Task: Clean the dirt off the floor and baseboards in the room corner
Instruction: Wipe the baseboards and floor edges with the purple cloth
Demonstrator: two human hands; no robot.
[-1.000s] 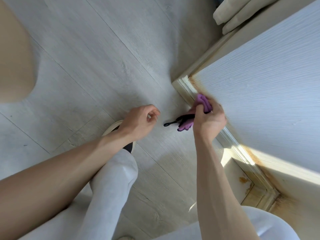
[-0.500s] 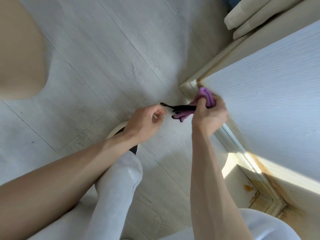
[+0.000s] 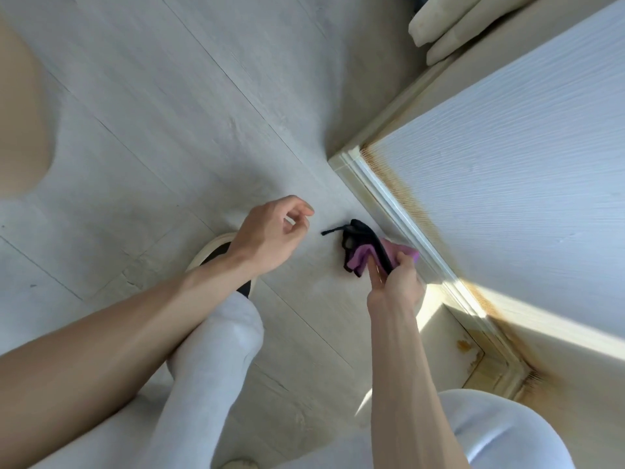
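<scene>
My right hand (image 3: 397,282) is curled around a purple cloth (image 3: 363,260) with black trim, pinching it between thumb and fingers; a thin black strap (image 3: 333,230) from the cloth trails out toward my left hand. The bunched cloth sits low over the floor (image 3: 203,113), just beside the baseboard (image 3: 399,211), and one end of it looks to touch the baseboard's lower edge, though I cannot tell for sure. My left hand (image 3: 270,235) hovers apart from the cloth, fingers loosely curled and holding nothing, the thumb and forefinger nearly meeting.

Both my forearms are bare. Below my left wrist is my knee in pale grey trousers (image 3: 216,360), and under it a slipper (image 3: 216,252) with a cream rim and dark inside rests on the floor.

The baseboard runs along the foot of a white textured wall (image 3: 507,164), and a rusty orange stain (image 3: 406,198) follows the seam where the two meet. The stain grows darker and wider at the inside corner (image 3: 521,377) near my right knee, where there are also yellowish blotches on the floor (image 3: 463,346). A band of sunlight crosses that corner. At the outer corner of the baseboard the floor is pale grey planks. Folded cream fabric (image 3: 449,22) lies at the top edge, and a tan rounded shape (image 3: 20,113) fills the left edge, too blurred to name.
</scene>
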